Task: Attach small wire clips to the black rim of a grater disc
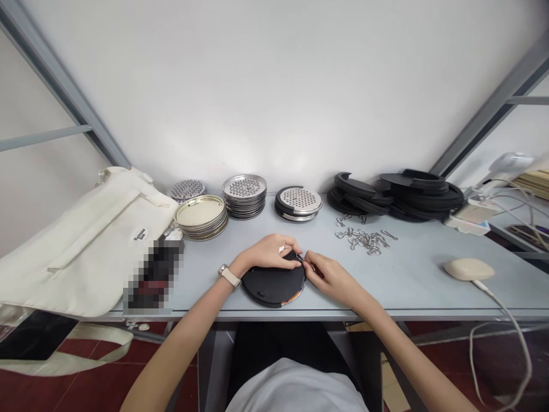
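A round black disc [272,283] with a shiny metal rim lies on the grey table [407,280] near its front edge. My left hand [270,252], with a watch on the wrist, rests on the disc's far edge and presses it down. My right hand [328,276] pinches a small metal clip [300,258] at the disc's upper right edge, fingertip to fingertip with the left hand.
Behind stand stacks of gold-rimmed lids [201,216], perforated metal discs [244,195], one black-rimmed grater disc stack [298,203] and black plastic rings [397,194]. Loose metal clips [364,237] lie right of centre. A white bag [81,240] is left, a mouse [467,268] right.
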A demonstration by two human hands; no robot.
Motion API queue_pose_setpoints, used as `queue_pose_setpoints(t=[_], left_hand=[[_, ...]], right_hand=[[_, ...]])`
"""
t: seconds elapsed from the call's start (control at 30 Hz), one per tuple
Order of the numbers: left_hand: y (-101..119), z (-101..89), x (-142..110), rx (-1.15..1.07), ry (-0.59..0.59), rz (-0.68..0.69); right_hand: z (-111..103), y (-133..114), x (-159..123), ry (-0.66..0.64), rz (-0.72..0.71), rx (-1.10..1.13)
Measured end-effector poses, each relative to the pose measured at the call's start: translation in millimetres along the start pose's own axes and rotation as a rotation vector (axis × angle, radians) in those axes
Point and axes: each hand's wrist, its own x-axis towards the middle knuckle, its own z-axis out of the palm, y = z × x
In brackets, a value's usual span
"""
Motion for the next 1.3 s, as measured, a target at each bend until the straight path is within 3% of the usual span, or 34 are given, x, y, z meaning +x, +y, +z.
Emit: queue_pose_setpoints(t=[1.0, 1.07, 1.2, 1.3], left_hand=[[0.2, 0.1, 0.4, 0.071, 0.017, 0.043], [0.3, 0.0, 0.4, 0.081, 0.015, 0.034], [1.0, -0.1, 0.7, 0.1, -0.002, 0.017], [1.2, 0.2, 0.8, 0.099, 0.002, 0.001]], right_hand=[[-1.2, 5.2, 3.4, -0.024, 0.006, 0.104], [-9.7, 5.4, 7.9, -0.1, 0.026, 0.159], [-36.4, 4.6, 23.2, -0.432, 0.094, 0.286], [-47.3, 5.3, 32.0, -0.573, 0.194, 0.336]])
